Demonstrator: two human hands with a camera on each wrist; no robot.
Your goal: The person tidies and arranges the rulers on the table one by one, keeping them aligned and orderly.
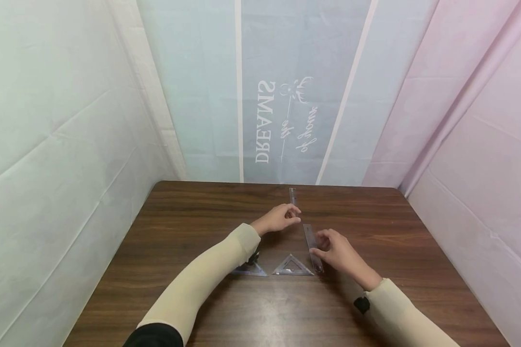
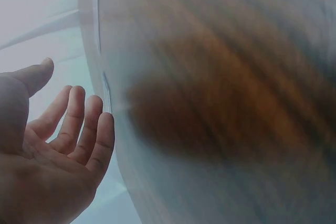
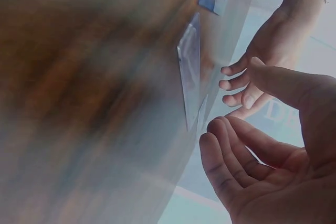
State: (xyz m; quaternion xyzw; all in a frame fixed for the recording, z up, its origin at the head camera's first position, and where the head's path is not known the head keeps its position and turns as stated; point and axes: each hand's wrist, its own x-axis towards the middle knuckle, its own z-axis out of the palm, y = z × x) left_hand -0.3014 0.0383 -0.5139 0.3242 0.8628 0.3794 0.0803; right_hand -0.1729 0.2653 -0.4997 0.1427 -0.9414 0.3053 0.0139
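Left hand point(image 1: 279, 219) hovered slack-fingered by far ruler point(image 1: 292, 195); right hand point(image 1: 339, 252) loose, empty over near ruler point(image 1: 313, 248). Best pressed flat on tabletop point(image 1: 191, 226) before aligning.

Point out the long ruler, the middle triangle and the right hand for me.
long ruler point(image 1: 307, 233), head view, clear strip above the fingers.
middle triangle point(image 1: 293, 266), head view, its centre.
right hand point(image 1: 340, 252), head view, back of hand.

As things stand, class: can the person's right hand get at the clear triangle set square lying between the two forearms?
Probably yes: the right hand hovers beside the set square, with only bare table between.
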